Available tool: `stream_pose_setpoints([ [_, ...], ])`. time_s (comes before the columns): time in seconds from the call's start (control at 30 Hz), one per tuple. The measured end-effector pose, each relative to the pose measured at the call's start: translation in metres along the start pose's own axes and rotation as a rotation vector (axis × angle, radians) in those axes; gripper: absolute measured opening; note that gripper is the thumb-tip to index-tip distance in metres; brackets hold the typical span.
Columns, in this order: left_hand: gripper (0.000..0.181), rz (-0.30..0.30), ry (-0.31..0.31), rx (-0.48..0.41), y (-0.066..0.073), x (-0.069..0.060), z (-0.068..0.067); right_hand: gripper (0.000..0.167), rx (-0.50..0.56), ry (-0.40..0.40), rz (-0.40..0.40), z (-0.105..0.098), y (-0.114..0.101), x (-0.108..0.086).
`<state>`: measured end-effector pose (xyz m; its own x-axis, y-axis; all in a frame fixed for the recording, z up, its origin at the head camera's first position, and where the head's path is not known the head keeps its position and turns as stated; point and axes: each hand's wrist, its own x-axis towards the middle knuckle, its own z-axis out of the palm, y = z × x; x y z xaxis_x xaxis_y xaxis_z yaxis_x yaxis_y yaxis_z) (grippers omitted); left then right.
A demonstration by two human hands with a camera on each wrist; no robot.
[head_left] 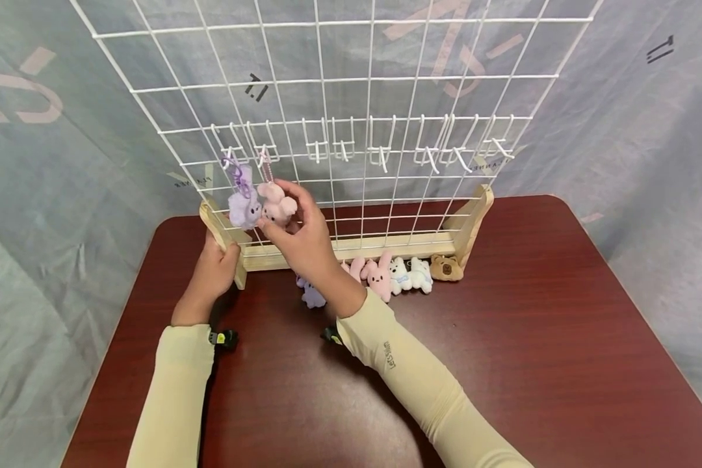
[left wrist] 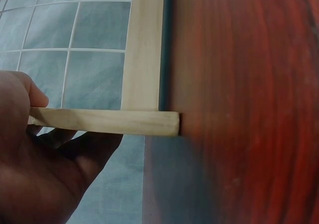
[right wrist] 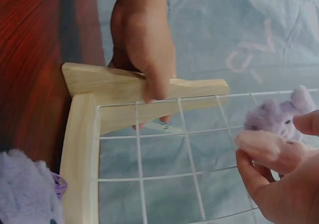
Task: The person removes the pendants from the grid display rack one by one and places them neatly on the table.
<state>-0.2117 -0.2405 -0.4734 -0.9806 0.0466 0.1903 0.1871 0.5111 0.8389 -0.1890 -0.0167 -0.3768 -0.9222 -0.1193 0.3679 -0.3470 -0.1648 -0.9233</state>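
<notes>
My left hand [head_left: 210, 276] grips the wooden side leg [left wrist: 104, 121] at the left end of a white wire grid rack, thumb on one face and fingers on the other. My right hand [head_left: 307, 244] holds a pink plush keychain [head_left: 276, 207] between thumb and fingers. Its pink bead chain [head_left: 266, 168] runs up to the second hook [head_left: 263, 157] from the left. Just left of it a purple plush keychain [head_left: 242, 205] hangs from the first hook by a purple strap, close to my right thumb. In the right wrist view, both plushes show beside the grid.
Several bare hooks [head_left: 380, 156] continue rightward along the grid. At the rack's wooden base [head_left: 398, 245] lie a purple plush [head_left: 312, 296], pink bunny plushes [head_left: 378, 278], white plushes [head_left: 421, 274] and a brown bear plush [head_left: 446, 268] on the dark red table [head_left: 503, 364]. Grey cloth [head_left: 649, 162] surrounds it.
</notes>
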Motion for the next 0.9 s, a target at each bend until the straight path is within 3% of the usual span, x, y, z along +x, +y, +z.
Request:
stream_pose_setpoints([
  [0.3, 0.061, 0.012, -0.013, -0.025, 0.003, -0.001, -0.001, 0.065, 0.205, -0.046, 0.097, -0.004, -0.024, -0.005],
  [0.43, 0.056, 0.014, 0.002, -0.020, 0.002, 0.001, 0.000, 0.068, 0.287, -0.084, 0.094, -0.005, -0.035, -0.006],
  [0.9, 0.061, -0.033, -0.008, 0.000, 0.003, 0.000, -0.001, 0.076, 0.266, -0.206, 0.026, -0.013, -0.060, -0.018],
])
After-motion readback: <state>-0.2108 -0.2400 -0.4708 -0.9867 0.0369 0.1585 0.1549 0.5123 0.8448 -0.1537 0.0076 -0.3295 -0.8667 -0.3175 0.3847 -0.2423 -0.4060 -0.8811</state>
